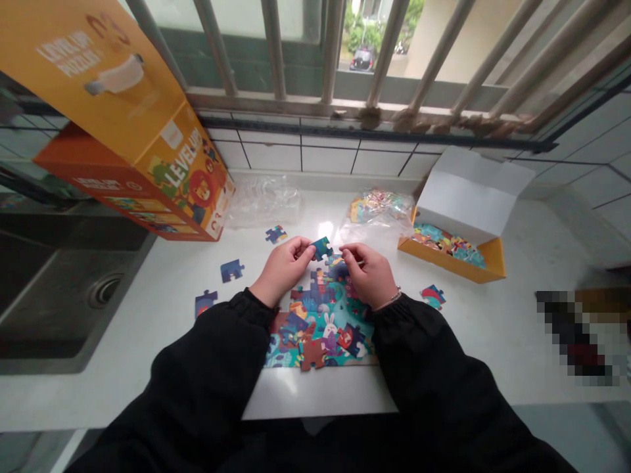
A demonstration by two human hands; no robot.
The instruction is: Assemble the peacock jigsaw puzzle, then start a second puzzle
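Note:
My left hand (286, 266) pinches a dark blue and green puzzle piece (322, 248) between thumb and fingers, just above the top of the joined puzzle (315, 299). At the puzzle's upper right, my right hand (367, 272) has its fingers pressed together beside a blue and yellow piece (337, 264); whether it grips that piece is hard to tell. Several loose pieces lie on top of the joined part, among them a brown piece (312, 355). Off to the left rest a blue piece (231, 270) and a dark blue piece (206, 302).
An orange puzzle box (182, 177) stands at the back left beside a sink (73, 289). Clear plastic (263, 202) and a bag of pieces (379, 207) lie near the wall. An open yellow box (453, 266) holds pieces; a loose piece (433, 296) sits nearby.

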